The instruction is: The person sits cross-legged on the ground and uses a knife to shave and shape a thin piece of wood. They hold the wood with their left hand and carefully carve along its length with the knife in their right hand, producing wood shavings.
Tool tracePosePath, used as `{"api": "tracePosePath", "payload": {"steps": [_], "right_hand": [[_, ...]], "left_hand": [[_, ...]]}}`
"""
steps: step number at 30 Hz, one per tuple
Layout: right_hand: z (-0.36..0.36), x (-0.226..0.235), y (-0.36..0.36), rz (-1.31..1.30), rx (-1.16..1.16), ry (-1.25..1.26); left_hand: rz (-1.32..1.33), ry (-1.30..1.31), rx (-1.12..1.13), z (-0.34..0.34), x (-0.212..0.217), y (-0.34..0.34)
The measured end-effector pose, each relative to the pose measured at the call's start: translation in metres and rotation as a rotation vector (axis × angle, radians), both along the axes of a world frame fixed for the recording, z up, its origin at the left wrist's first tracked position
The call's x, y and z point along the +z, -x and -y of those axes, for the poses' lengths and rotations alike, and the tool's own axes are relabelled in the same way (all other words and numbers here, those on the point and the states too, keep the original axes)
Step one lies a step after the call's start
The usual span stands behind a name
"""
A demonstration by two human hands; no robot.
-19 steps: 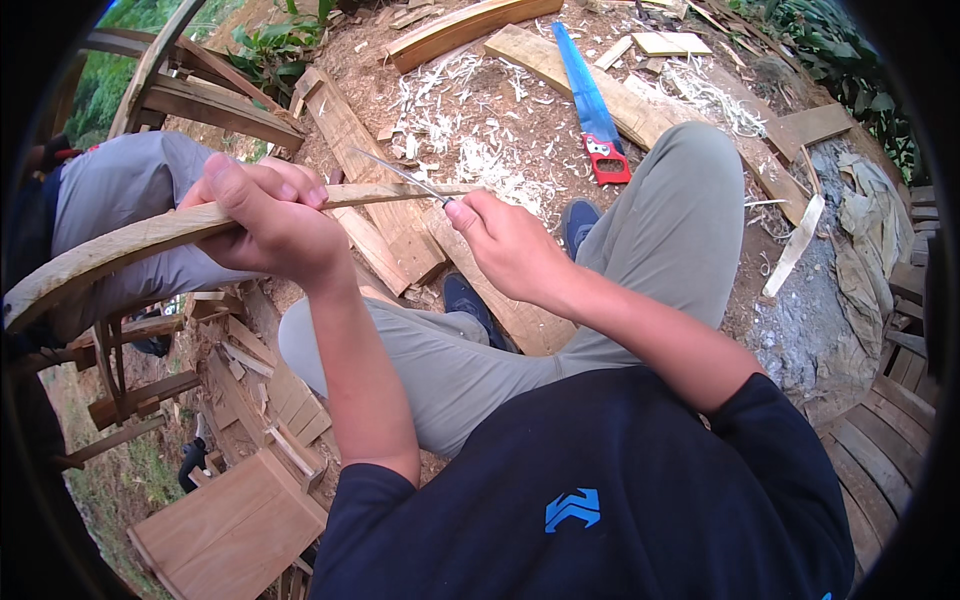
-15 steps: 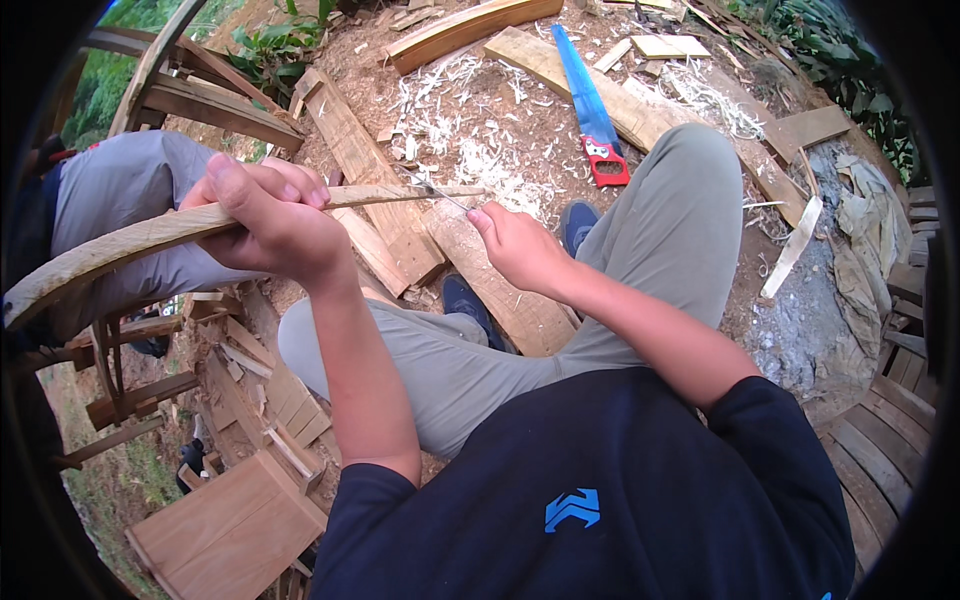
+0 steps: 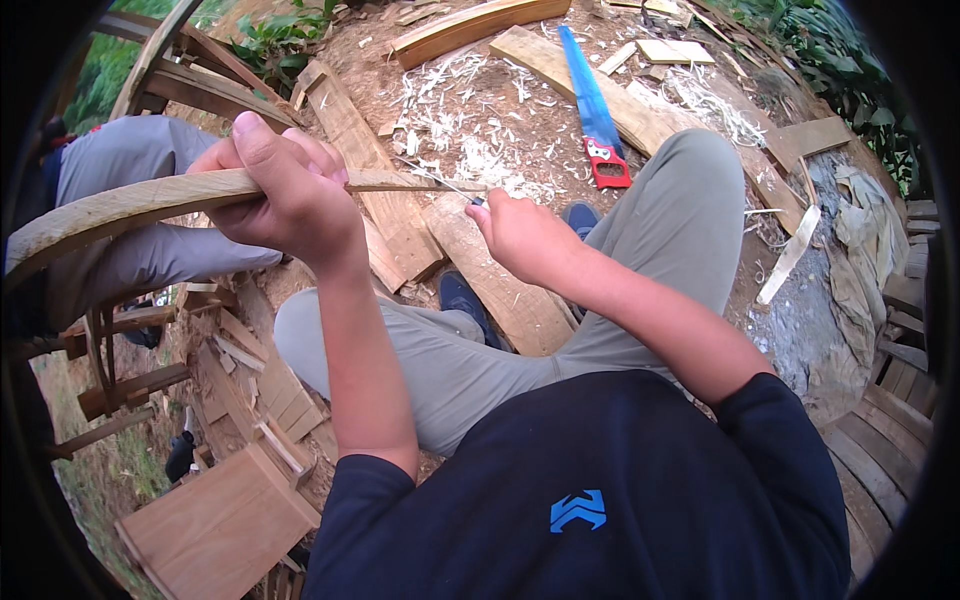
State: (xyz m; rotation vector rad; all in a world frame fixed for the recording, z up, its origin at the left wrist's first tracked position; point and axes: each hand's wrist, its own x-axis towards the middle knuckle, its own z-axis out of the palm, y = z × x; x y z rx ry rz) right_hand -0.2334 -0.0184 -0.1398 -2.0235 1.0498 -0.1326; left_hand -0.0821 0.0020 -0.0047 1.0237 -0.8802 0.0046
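Observation:
My left hand (image 3: 285, 195) is closed around a long, curved wooden strip (image 3: 120, 215), thumb on top. The strip runs from the left rim of the view and narrows to a thin tip pointing right. Closed around a dark handle, my right hand (image 3: 530, 238) holds a knife (image 3: 440, 179). Its thin blade crosses the strip's narrow end, beyond my left fingers. Whether the edge is cutting into the wood is too small to tell. Beneath the strip's tip lies a wide wooden board (image 3: 505, 275), between my feet.
Pale wood shavings (image 3: 455, 115) cover the ground ahead. A blue saw with a red handle (image 3: 598, 115) rests against a plank (image 3: 535, 62). A person's grey-trousered leg (image 3: 140, 160) is close on the left. Wooden furniture parts (image 3: 220, 520) lie lower left; a slatted wooden piece (image 3: 875, 450) stands right.
My left hand has risen slightly and shifted right, with the strip. My right hand has moved a little right and away from me, and the knife blade has shifted across the strip's end.

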Motion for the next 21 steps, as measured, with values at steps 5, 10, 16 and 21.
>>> {"api": "tracePosePath", "payload": {"steps": [5,10,16,21], "right_hand": [[-0.010,0.001,-0.008,0.015,-0.051,0.081],[-0.003,-0.001,-0.017,0.037,-0.010,0.140],[0.028,-0.031,-0.007,-0.195,0.156,0.381],[0.049,-0.038,0.019,0.008,-0.152,0.141]], "left_hand": [[0.012,-0.021,0.063,0.006,0.002,0.003],[-0.023,-0.021,0.061,0.004,0.002,-0.018],[-0.036,-0.024,0.088,-0.004,0.000,-0.027],[-0.041,0.003,0.042,-0.009,-0.005,-0.043]]}}
